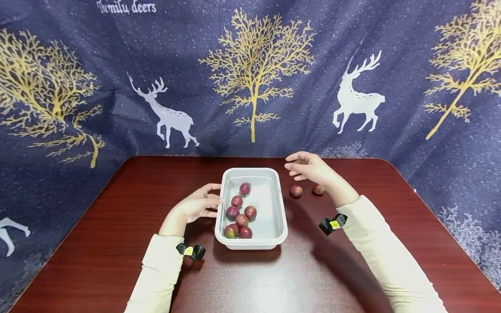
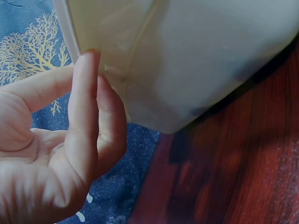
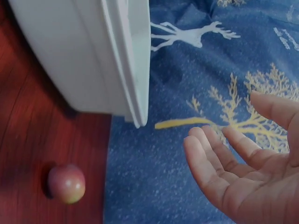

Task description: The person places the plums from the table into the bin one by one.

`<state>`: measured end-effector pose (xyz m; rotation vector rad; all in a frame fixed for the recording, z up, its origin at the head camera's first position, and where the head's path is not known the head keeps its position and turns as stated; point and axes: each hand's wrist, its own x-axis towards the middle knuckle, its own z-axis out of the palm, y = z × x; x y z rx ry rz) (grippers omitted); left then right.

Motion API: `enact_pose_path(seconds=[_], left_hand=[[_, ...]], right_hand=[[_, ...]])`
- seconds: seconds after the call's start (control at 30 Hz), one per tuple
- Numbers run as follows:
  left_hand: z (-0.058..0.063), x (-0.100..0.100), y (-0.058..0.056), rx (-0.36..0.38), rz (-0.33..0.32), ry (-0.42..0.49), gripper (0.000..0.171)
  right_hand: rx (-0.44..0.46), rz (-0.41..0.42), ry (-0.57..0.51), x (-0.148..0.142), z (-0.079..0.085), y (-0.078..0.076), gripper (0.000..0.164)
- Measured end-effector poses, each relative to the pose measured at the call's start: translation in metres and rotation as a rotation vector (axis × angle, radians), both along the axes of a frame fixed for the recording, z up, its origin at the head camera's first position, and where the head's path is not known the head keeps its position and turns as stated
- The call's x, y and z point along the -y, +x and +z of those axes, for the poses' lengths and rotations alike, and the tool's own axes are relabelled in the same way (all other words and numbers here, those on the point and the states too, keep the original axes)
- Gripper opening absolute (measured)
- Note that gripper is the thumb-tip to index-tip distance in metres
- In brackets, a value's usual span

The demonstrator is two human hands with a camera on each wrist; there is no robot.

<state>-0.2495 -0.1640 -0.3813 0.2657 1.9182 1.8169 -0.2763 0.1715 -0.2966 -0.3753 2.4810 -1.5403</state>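
A white rectangular plastic container [image 1: 250,246] stands on the table with several dark red plums [image 1: 242,221] inside, mostly at its near left. My left hand [image 1: 199,203] holds its left rim. In the left wrist view, fingers [image 2: 84,107] lie against the outer wall while another digit passes behind the rim. Right of the container, my right hand [image 1: 309,168] hovers with fingers loosely bent and nothing in them. Below it on the table lie one plum [image 1: 296,191] and a second plum [image 1: 318,189], partly hidden by the right forearm. The right wrist view shows one plum [image 3: 67,183] near the container.
The dark reddish wooden table [image 1: 117,208] has rounded far corners. Behind it hangs a blue cloth [image 1: 219,121] printed with white deer and yellow trees. Each sleeved wrist wears a small black camera, one left [image 1: 192,251] and one right [image 1: 332,224].
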Motion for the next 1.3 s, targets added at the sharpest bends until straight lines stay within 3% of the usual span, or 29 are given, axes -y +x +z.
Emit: enact_pose_path(seconds=[0.27,0.7,1.0,1.3], left_hand=[[-0.001,0.0,-0.001,0.0,0.002,-0.003,0.062],[0.0,-0.001,-0.003,0.007,0.002,-0.006,0.063],[0.0,-0.002,-0.002,0.016,0.012,0.002,0.063],[0.0,-0.001,-0.001,0.012,0.008,0.001,0.062]], right_hand=[[0.01,-0.048,0.038,-0.019,-0.011,-0.004,0.042],[-0.086,-0.088,0.153,-0.04,-0.026,-0.005,0.039],[-0.213,-0.097,0.353,-0.052,-0.038,-0.008,0.035],[-0.233,-0.135,0.467,-0.059,-0.046,-0.009,0.037]])
